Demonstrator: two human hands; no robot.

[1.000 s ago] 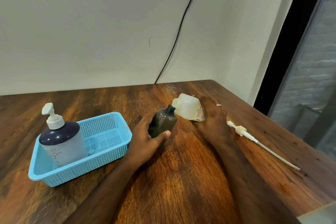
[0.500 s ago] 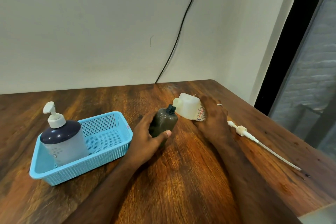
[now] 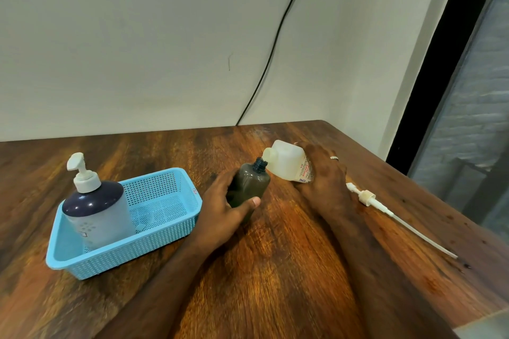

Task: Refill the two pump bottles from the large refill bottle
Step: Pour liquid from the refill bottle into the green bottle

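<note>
Two bottles (image 3: 249, 187) (image 3: 287, 164) tilted, open necks meeting.

Left hand (image 3: 220, 212) grips uncapped dark grey plastic bottle (image 3: 249, 186), right of perforated blue plastic basket (image 3: 154, 237); right hand (image 3: 325, 176) tilts translucent white refill bottle (image 3: 286, 164), spout at dark bottle's neck.

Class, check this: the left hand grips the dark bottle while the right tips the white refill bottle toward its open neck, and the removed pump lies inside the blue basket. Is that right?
Not quite. The head view shows the removed pump lying on the table, right of the right hand, not inside the blue basket. The rest holds.
</note>
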